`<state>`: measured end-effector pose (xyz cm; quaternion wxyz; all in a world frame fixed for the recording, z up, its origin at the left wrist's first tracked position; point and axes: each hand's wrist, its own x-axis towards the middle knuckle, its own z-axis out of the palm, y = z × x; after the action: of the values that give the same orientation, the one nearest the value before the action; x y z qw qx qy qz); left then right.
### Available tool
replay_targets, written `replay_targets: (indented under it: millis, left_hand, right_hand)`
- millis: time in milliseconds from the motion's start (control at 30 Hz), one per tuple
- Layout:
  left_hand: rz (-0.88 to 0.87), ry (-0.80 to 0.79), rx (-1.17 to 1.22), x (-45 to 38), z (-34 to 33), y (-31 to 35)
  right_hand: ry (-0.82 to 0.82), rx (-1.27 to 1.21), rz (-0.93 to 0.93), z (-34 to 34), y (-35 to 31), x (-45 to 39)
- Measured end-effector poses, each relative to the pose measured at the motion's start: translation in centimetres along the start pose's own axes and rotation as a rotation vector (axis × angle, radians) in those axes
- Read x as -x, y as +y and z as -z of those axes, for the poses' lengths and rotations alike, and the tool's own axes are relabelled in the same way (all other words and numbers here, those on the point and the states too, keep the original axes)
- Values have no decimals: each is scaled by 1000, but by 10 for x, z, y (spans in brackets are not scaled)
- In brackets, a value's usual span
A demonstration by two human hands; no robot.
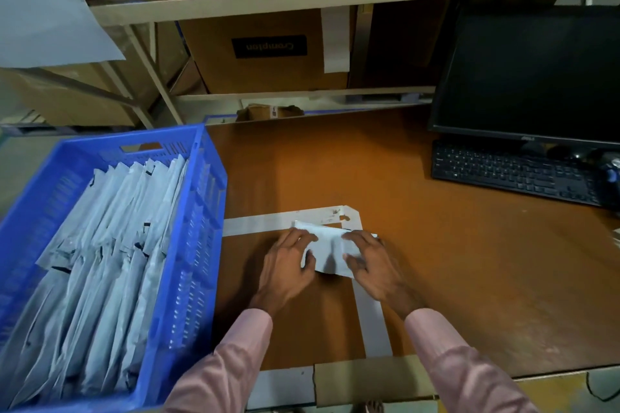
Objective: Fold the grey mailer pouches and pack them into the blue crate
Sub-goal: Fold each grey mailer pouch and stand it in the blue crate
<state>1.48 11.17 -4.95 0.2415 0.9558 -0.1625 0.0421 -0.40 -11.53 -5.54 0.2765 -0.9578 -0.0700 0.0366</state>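
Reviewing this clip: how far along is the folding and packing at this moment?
Well along: the blue crate already holds many folded grey pouches standing in rows. In hand: the left hand and right hand press one pouch on the table, mid-fold. Left: finishing it and packing it. No unfolded stock is visible.

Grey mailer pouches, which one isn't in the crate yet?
The pouch on the table, pressed under the left hand and right hand. The other pouches stand packed in the blue crate.
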Motion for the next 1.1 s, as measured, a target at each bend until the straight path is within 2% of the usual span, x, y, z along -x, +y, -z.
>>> replay_targets:
  millis: [67, 133, 233, 367, 933, 1100]
  left_hand:
    - [-78, 36, -62, -15, -12, 0]
    - [-122, -30, -136, -28, -22, 0]
    - [-108, -110, -177, -32, -41, -7]
    - [-108, -67, -175, -26, -57, -17]
    - [-93, -142, -191, -34, -63, -18]
    - [-85, -178, -156, -35, -60, -19]
  right_hand:
    - [42, 95, -4, -12, -1, -8]
    - [71, 178, 20, -26, -2, -12]
    - [110, 179, -4, -43, 3, -16]
    - [148, 187, -20, -54, 8, -17]
    - [76, 234, -23, -54, 9, -24]
    - [84, 183, -14, -51, 8, -22]
